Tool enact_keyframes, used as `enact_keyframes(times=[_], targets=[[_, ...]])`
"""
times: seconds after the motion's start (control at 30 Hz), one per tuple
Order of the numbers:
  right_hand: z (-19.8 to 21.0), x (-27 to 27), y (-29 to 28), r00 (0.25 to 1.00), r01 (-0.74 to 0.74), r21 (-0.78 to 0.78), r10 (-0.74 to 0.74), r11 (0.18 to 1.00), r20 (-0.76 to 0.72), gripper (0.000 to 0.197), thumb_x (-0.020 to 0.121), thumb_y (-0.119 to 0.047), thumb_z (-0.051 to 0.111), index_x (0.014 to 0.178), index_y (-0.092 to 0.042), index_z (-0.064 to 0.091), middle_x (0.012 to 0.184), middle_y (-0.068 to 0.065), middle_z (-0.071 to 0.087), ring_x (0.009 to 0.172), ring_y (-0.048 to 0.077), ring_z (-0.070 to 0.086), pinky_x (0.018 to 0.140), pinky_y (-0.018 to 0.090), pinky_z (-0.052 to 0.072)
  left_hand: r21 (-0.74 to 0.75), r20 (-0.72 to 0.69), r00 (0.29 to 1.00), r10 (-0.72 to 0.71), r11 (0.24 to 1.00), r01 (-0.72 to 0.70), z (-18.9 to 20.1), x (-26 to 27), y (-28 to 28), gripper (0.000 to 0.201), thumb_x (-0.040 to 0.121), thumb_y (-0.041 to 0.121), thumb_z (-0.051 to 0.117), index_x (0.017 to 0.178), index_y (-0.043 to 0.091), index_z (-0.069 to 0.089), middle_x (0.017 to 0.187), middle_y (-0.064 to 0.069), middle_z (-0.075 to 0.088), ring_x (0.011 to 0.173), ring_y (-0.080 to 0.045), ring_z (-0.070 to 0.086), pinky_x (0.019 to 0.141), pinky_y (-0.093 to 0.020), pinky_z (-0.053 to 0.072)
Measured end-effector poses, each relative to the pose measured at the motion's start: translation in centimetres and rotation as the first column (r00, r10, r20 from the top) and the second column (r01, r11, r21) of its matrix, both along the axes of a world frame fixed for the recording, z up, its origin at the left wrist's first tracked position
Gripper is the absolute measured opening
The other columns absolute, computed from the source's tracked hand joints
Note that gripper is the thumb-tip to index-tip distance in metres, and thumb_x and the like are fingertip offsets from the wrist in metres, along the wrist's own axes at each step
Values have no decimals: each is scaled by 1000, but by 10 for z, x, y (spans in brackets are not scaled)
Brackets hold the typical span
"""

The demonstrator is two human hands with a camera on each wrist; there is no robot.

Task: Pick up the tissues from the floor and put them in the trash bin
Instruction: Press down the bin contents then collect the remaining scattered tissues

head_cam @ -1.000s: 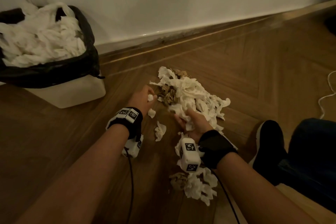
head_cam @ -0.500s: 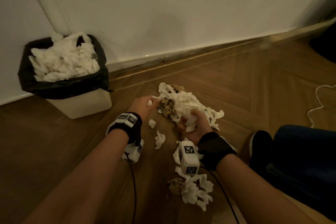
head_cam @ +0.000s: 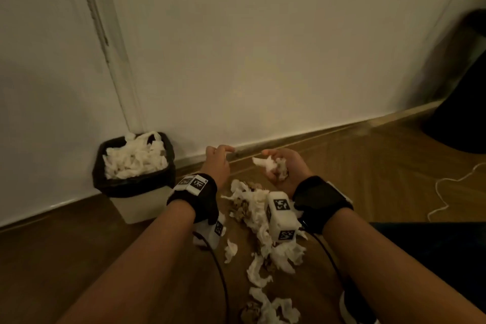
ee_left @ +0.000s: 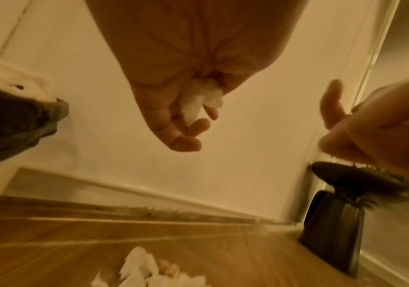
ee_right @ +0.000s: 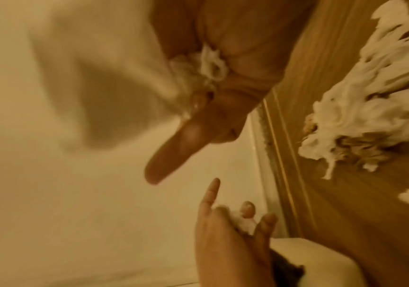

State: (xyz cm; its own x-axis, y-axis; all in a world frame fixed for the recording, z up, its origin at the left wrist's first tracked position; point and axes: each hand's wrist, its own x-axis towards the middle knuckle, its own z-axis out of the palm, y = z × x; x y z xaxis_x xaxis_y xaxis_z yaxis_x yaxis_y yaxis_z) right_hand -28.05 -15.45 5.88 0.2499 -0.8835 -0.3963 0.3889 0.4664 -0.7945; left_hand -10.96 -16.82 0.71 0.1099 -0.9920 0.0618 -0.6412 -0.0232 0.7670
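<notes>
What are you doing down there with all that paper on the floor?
A person is cleaning up tissues. The right hand holds a crumpled wad of tissues, and the left hand holds a smaller tissue scrap. Both hands are raised above the floor, beside the trash bin, which has a black liner and is heaped with white tissues. A pile of tissues lies on the wooden floor between the arms, so plenty remains to collect.

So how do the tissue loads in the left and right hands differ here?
The left hand pinches only a small white scrap; the right hand cups a bigger wad with brownish bits. The left palm faces down, the right up. Both are raised off the floor, right of the bin.
</notes>
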Motion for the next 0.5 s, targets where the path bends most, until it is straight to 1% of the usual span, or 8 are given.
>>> enact_keyframes(times=[0.03, 0.1, 0.17, 0.23, 0.3, 0.37, 0.43, 0.5], targets=[[16, 0, 1, 999, -25, -5, 25, 1000, 24, 28, 95, -7, 30, 79, -6, 52, 54, 6, 45, 31, 9, 43, 35, 16, 41, -6, 0, 1000, 0, 1000, 0, 13, 1, 4, 39, 93, -2, 32, 124, 16, 48, 126, -12, 30, 95, -32, 53, 88, -35, 49], [46, -1, 4, 996, -91, -38, 92, 995, 20, 22, 96, -5, 35, 84, -5, 54, 50, 4, 48, 32, 7, 44, 33, 13, 40, -52, 11, 1000, 6, 999, -6, 39, 3, 12, 42, 91, -6, 34, 122, 15, 52, 127, -11, 30, 92, -26, 52, 86, -30, 47], [70, -2, 8, 981, -186, -90, 179, 978, -81, 13, 97, -9, 44, 94, -5, 57, 55, 2, 57, 32, 4, 43, 30, 9, 34, -121, 1, 1000, -3, 993, 3, 64, 5, 19, 42, 90, -10, 33, 117, 12, 57, 121, -11, 39, 80, -20, 56, 71, -27, 48], [88, -2, 12, 961, -239, -182, 205, 954, -185, 14, 96, -14, 49, 103, -5, 57, 65, 0, 55, 30, 2, 37, 27, 9, 26, -166, -40, 999, -26, 986, 19, 89, 6, 27, 41, 90, -10, 30, 114, 10, 57, 109, -10, 49, 67, -13, 55, 59, -24, 45], [103, -1, 17, 944, -226, -263, 144, 938, -298, 17, 94, -26, 55, 93, -10, 59, 59, -3, 43, 30, 2, 30, 28, 12, 21, -196, -107, 994, -26, 981, 5, 111, 6, 37, 35, 94, -3, 28, 116, 10, 51, 101, -11, 53, 64, -13, 55, 59, -25, 43], [115, -2, 22, 924, -208, -321, 78, 924, -375, 40, 91, -47, 52, 72, -12, 55, 46, -5, 39, 31, 5, 28, 33, 13, 19, -230, -102, 995, -6, 973, -17, 130, 6, 48, 32, 96, 1, 28, 119, 12, 47, 97, -9, 54, 64, -12, 56, 60, -21, 41], [125, -2, 28, 948, -228, -316, 136, 921, -288, 58, 94, -58, 35, 62, -11, 48, 44, -1, 45, 33, 9, 29, 38, 13, 24, -252, -10, 1000, 14, 968, -16, 143, 10, 58, 33, 96, 2, 30, 123, 13, 46, 94, -6, 55, 70, -13, 55, 61, -16, 39], [131, 0, 32, 972, -228, -276, 205, 934, -111, 55, 98, -46, 22, 69, -7, 49, 58, 8, 46, 45, 18, 35, 51, 23, 33, -263, 148, 987, 54, 965, -13, 153, 18, 66, 36, 97, 4, 30, 128, 15, 46, 98, -4, 57, 85, -14, 52, 68, -18, 36]])
